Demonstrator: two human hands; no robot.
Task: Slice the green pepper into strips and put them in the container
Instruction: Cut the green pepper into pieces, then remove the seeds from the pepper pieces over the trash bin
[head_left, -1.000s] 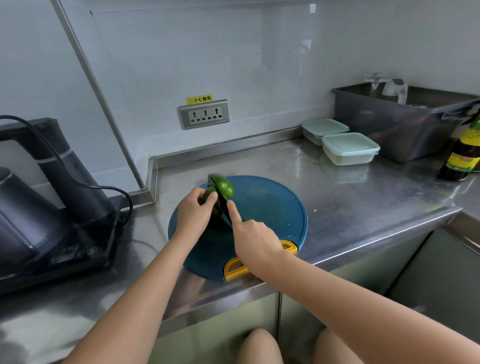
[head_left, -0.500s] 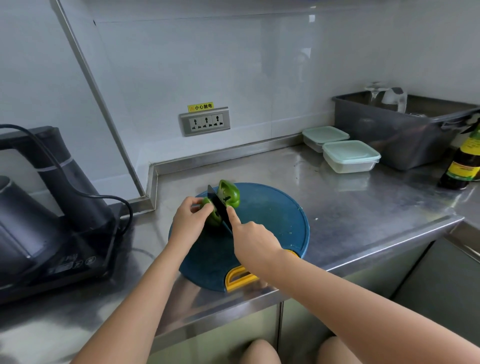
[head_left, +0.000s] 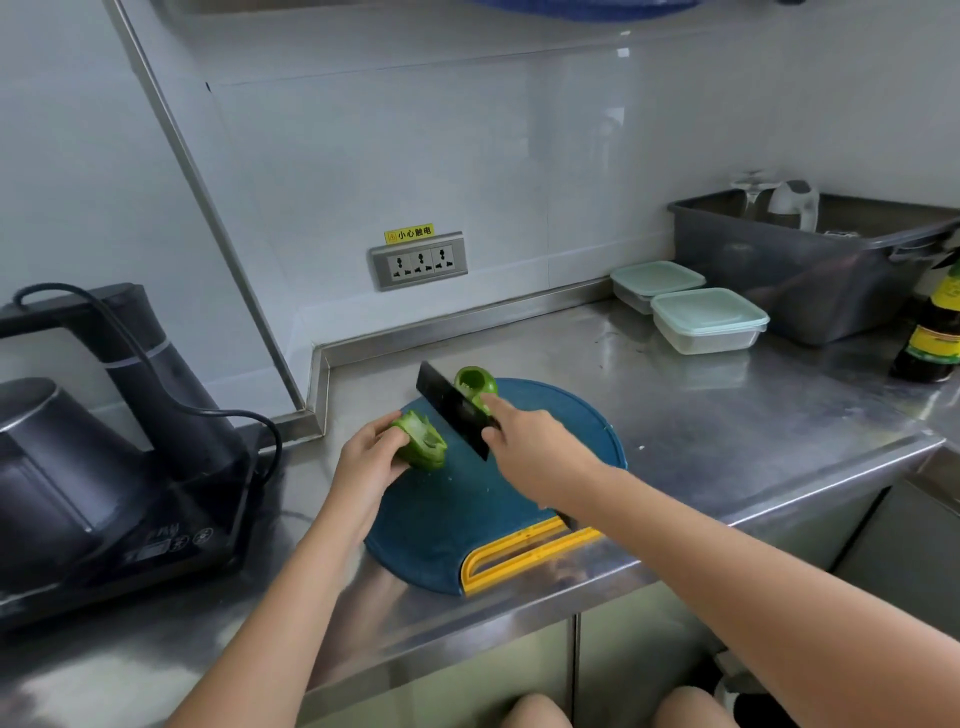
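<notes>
My left hand (head_left: 371, 460) curls round one pepper half (head_left: 423, 441) at nine o'clock on the board (head_left: 467, 514), steadying it — my right hand (head_left: 535, 452) grips the knife (head_left: 451, 410), blade fencing off the other half (head_left: 475, 383) at twelve o'clock.

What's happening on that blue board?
A person is slicing on the blue cutting board. The left hand holds one green pepper half, the right hand grips a black knife, and the other pepper half lies just beyond the blade. No strips are cut yet, and the lidded containers sit shut on the counter.
</notes>
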